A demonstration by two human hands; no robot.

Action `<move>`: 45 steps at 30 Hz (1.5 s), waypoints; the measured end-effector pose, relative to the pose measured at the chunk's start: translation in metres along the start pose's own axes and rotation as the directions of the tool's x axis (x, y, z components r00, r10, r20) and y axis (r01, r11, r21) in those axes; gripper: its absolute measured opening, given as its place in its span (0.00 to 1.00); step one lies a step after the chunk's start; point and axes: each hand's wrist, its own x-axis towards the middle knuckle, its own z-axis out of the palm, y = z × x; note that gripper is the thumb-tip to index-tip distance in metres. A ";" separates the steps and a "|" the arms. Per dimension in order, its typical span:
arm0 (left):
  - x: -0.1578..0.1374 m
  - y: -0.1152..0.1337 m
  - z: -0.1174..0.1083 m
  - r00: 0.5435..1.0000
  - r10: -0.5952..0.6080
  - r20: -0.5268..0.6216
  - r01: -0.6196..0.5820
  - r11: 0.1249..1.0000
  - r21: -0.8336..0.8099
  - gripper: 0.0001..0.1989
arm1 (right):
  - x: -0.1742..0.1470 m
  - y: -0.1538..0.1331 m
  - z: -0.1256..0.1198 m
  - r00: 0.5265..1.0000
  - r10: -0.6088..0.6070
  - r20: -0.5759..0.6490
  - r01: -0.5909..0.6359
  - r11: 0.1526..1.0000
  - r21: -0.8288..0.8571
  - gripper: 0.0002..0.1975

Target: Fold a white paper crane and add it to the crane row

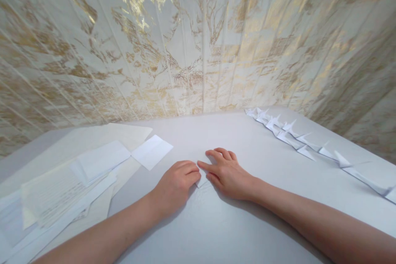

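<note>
A small piece of folded white paper (201, 181) lies on the table between my two hands, with most of it covered by fingers. My left hand (179, 183) is closed, its curled fingers gripping the paper's left side and pressing it down. Across from it, my right hand (227, 174) has its fingers apart. Its index fingertip reaches the paper's upper edge, and the thumb lies close to the right edge. Just beyond my left hand lies a flat white paper square (152, 152).
At left, a pile of white and printed sheets (62, 192) rests on a large cream sheet (123, 131). Rows of folded white paper cranes (284, 132) stand along the right side of the white table (198, 231). A gold-patterned curtain (198, 49) hangs behind.
</note>
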 end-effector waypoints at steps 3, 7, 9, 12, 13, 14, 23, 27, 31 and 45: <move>-0.005 0.009 -0.004 0.991 0.021 0.129 -0.033 0.995 0.090 0.12 | 0.001 0.004 0.001 0.999 0.016 0.041 -0.017 1.000 0.020 0.19; -0.004 0.026 -0.017 0.921 -0.097 0.377 0.024 0.981 0.194 0.29 | 0.001 0.005 0.000 0.998 0.023 0.061 -0.026 0.999 0.048 0.19; -0.002 0.031 -0.023 0.881 -0.138 0.453 0.061 0.982 0.179 0.41 | 0.001 0.004 0.000 0.998 0.027 0.062 -0.031 0.998 0.056 0.19; -0.001 0.033 -0.026 0.858 -0.140 0.494 0.087 0.988 0.129 0.51 | 0.000 0.003 -0.001 0.998 0.026 0.060 -0.029 0.998 0.058 0.20; -0.001 0.033 -0.026 0.854 -0.139 0.501 0.095 0.989 0.113 0.52 | 0.000 0.003 -0.002 0.998 0.022 0.060 -0.025 0.998 0.056 0.20; -0.001 0.033 -0.025 0.850 -0.143 0.508 0.107 0.989 0.099 0.53 | 0.000 0.003 -0.002 0.998 0.018 0.059 -0.021 0.998 0.052 0.20; 0.001 0.032 -0.030 0.826 -0.134 0.548 0.135 0.990 0.038 0.56 | 0.002 0.001 -0.006 0.998 -0.050 0.050 0.050 0.999 -0.007 0.20; -0.001 0.031 -0.043 0.812 -0.096 0.576 0.118 0.993 -0.001 0.50 | 0.002 0.003 -0.011 0.995 -0.079 0.054 0.078 0.997 0.018 0.19; -0.002 0.029 -0.048 0.847 -0.098 0.522 0.121 0.993 -0.011 0.31 | 0.003 0.013 -0.012 0.988 -0.118 0.097 0.106 0.987 0.116 0.22; 0.001 0.016 -0.021 0.977 -0.109 0.181 0.088 0.989 0.120 0.05 | 0.009 0.015 0.002 0.893 -0.340 -0.296 0.382 0.919 0.095 0.10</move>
